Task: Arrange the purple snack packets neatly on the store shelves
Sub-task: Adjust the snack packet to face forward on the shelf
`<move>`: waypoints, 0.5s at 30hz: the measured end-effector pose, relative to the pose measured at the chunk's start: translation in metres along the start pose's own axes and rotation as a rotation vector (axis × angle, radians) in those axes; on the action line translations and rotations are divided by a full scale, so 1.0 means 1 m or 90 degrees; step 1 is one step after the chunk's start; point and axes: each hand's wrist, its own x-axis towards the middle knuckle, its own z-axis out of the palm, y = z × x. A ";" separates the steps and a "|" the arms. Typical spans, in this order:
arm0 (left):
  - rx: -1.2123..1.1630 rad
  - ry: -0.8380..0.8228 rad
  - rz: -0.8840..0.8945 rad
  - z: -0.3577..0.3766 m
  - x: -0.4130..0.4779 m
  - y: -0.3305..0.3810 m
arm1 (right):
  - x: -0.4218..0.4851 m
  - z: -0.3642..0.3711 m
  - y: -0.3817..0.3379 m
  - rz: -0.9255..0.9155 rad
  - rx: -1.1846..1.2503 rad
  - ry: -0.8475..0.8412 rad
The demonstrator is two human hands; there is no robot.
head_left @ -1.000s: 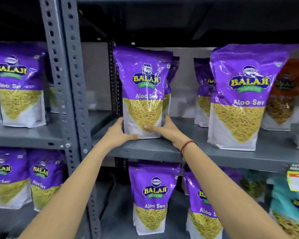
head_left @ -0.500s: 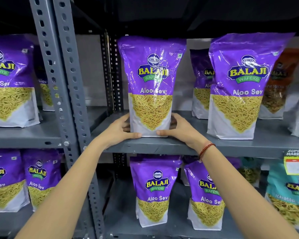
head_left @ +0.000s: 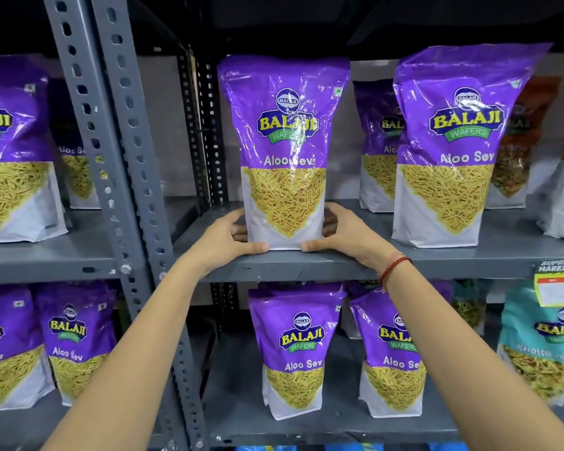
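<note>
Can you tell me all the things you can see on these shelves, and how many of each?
Held packet: one, purple, upright at the front of the upper shelf, between both hands.
Other purple packets: at least nine, standing on the upper and lower shelves, left and right; some are half hidden behind others.
Orange packets: at least two, upper shelf, far right.
Teal packet: one, lower shelf, far right.
Price tag: one, green and yellow, on the upper shelf's front edge, right.
Shelf rack: grey metal with holed uprights.
Wrist thread: one, red, right wrist.
Left hand: grips the held packet's bottom left.
Right hand: grips its bottom right.
</note>
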 end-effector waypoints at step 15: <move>0.144 0.032 -0.047 -0.001 -0.001 -0.006 | -0.004 0.007 -0.005 -0.001 -0.152 -0.030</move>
